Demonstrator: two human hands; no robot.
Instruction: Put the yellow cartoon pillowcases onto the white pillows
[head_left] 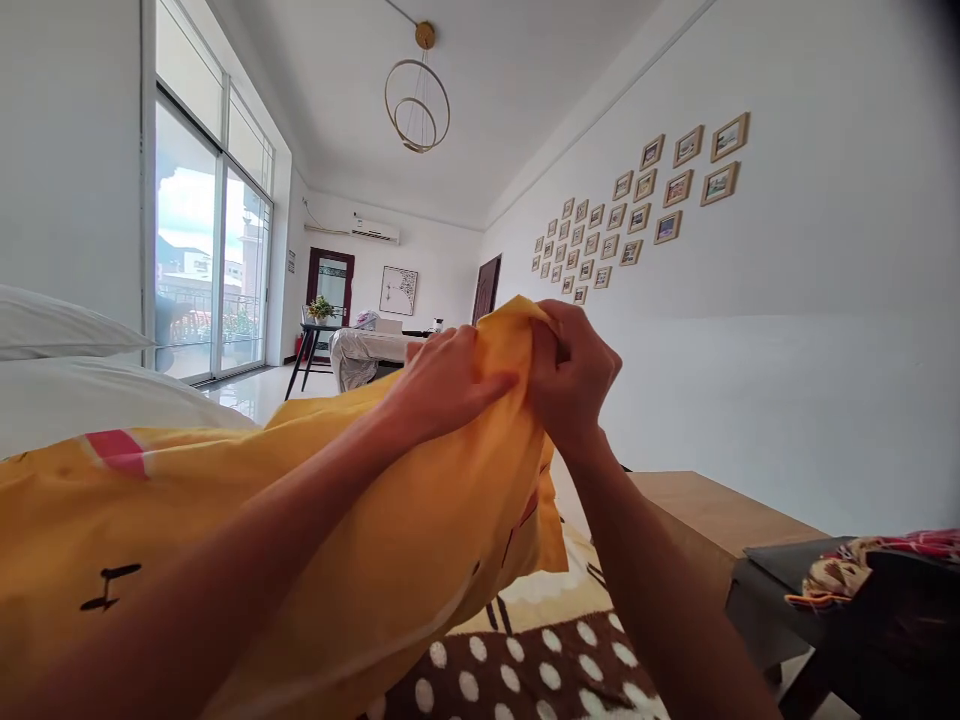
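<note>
Twice gripped at the raised end of a yellow cloth [420, 520]: once by the left hand [450, 385], with thumb across the near face and fingers over the top edge, and once by the right hand [576, 370], curled firmly round a bunched fold. Fingertips of the left hand out of sight behind the cloth; those of the right tucked into folds, hard to make out. Inside of the bulging cloth hidden. Cut off at the left frame edge, and partly covered by the left forearm [300, 520]. Held up in front of the body, with the long axis running from the left edge of view to the gripped end near the centre, rising that way. Topmost corner pointing upward between the hands; a lower corner hanging at right, above a brown blanket [525, 665] with white dots. Cannot tell the contact between cloth and blanket. At far left, white bedding [75, 395], also cut off.
</note>
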